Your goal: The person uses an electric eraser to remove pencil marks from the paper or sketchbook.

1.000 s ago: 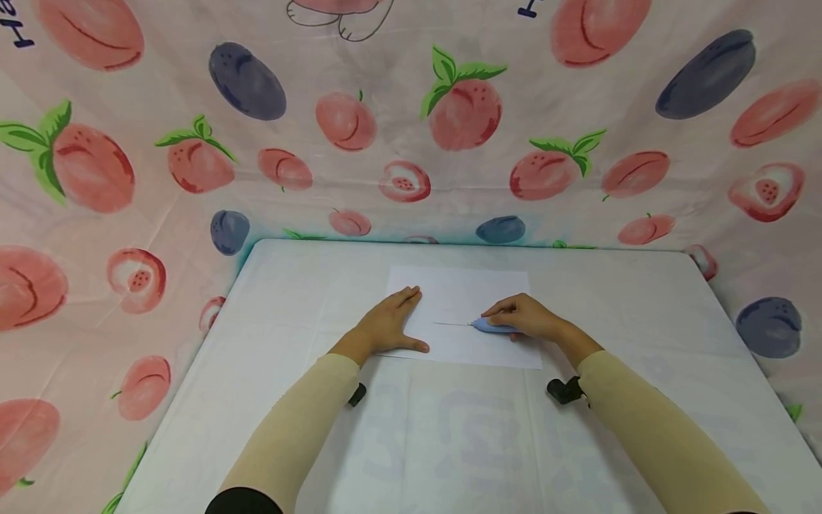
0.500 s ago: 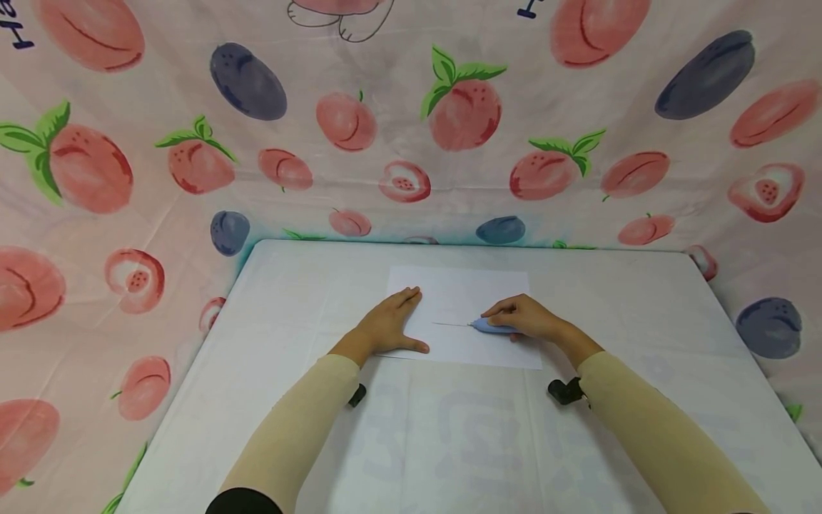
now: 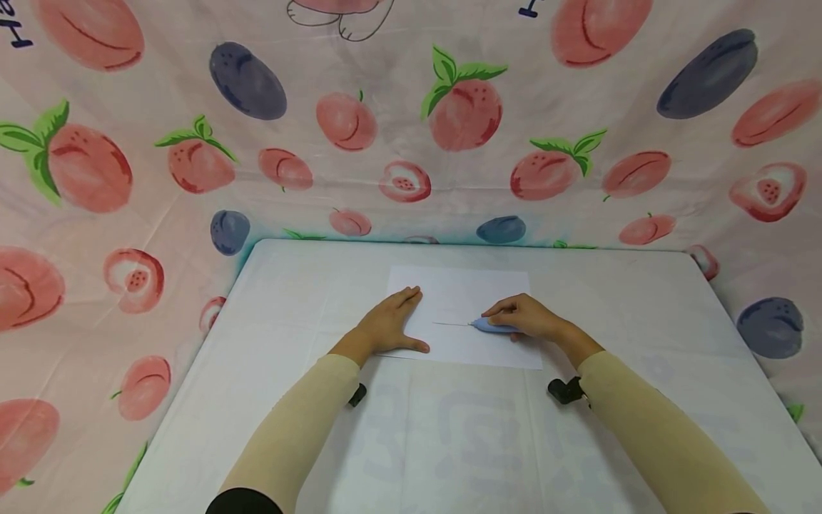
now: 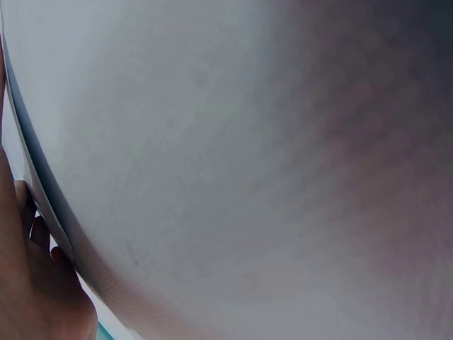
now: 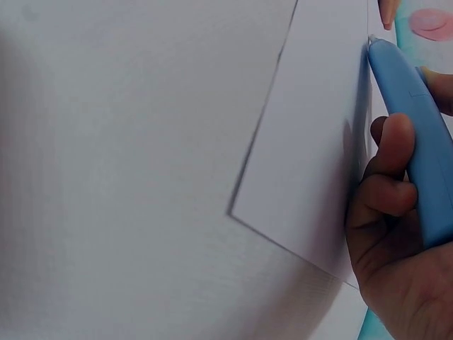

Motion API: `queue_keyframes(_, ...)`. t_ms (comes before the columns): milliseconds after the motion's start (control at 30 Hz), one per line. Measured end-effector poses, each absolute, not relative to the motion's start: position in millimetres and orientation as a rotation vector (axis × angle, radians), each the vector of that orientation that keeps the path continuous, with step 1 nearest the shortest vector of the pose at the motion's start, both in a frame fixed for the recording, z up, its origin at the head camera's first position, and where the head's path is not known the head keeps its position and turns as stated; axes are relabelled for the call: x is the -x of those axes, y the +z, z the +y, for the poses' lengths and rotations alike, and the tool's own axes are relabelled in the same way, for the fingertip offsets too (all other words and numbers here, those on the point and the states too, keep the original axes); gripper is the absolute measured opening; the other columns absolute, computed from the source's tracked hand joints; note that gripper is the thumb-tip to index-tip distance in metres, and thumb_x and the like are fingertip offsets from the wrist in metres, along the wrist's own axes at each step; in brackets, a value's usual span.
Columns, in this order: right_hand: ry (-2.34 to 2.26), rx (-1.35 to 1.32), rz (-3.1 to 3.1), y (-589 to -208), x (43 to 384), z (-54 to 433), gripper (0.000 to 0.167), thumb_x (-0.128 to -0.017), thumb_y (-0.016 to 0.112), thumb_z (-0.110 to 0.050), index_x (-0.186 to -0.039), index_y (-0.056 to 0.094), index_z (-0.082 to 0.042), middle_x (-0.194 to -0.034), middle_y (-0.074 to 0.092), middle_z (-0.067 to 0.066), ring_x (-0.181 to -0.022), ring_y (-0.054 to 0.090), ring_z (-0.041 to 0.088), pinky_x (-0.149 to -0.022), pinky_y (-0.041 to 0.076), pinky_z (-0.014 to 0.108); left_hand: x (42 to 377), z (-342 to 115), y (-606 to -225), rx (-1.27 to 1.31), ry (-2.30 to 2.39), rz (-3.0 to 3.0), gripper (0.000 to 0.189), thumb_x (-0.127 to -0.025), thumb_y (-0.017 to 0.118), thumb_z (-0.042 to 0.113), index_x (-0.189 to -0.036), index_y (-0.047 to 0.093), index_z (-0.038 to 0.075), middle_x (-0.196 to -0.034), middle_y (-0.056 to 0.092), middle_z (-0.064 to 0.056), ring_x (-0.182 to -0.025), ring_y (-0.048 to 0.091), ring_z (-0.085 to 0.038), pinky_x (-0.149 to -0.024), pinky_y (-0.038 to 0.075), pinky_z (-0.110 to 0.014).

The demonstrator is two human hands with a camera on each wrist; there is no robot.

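Note:
A white sheet of paper [image 3: 459, 289] lies on the table. My left hand [image 3: 392, 321] rests flat on its left side, fingers and thumb spread. In the left wrist view, part of this hand [image 4: 53, 297] shows at the lower left edge. My right hand [image 3: 529, 316] grips a thick blue pen-like tool [image 3: 493, 325] with a narrow pale tip. That tip meets the paper at the right end of a thin dark line [image 3: 449, 324]. The right wrist view shows the fingers [image 5: 396, 145] curled round the tool's body, with the tip at the line.
A white cloth [image 3: 469, 442] with faint printing covers the table [image 3: 308, 275]. Behind and to the left hangs a curtain [image 3: 385, 64] printed with peaches and dark fruit. Black devices, such as the one near the right wrist [image 3: 565, 390], sit under both forearms.

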State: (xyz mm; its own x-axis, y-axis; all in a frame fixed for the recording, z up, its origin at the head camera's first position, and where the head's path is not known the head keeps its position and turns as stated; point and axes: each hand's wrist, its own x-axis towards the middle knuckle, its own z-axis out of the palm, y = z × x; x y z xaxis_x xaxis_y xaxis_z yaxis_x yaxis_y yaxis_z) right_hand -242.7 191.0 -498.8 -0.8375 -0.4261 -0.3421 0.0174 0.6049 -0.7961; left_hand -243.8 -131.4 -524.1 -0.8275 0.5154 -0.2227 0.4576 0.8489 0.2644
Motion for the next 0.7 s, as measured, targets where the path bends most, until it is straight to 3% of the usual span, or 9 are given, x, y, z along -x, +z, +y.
queue_keyframes(367, -1.176, 0.332, 2.300, -500.1, 242.6, 191.2, 0.030, -0.093, 0.068, -0.029, -0.119, 0.073, -0.013, -0.116, 0.064, 0.011, -0.060, 0.051, 0.016, -0.061, 0.050, 0.026, 242.6, -131.2, -522.0, -0.733, 0.289, 2.737, 0.120, -0.071, 0.063, 0.080, -0.160, 0.011, 0.018, -0.166, 0.009, 0.005, -0.153, 0.007, -0.015, -0.123, 0.016, -0.034)
queue_keyframes(700, -1.159, 0.331, 2.306, -500.6, 243.0, 191.6, 0.030, -0.094, 0.067, -0.030, -0.119, 0.073, -0.014, -0.116, 0.063, 0.011, -0.060, 0.051, 0.016, -0.061, 0.050, 0.027, 245.5, -131.6, -526.0, -0.736, 0.287, 2.738, 0.121, -0.070, 0.062, 0.082, -0.160, 0.010, 0.019, -0.166, 0.008, 0.006, -0.153, 0.007, -0.015, -0.123, 0.015, -0.034)
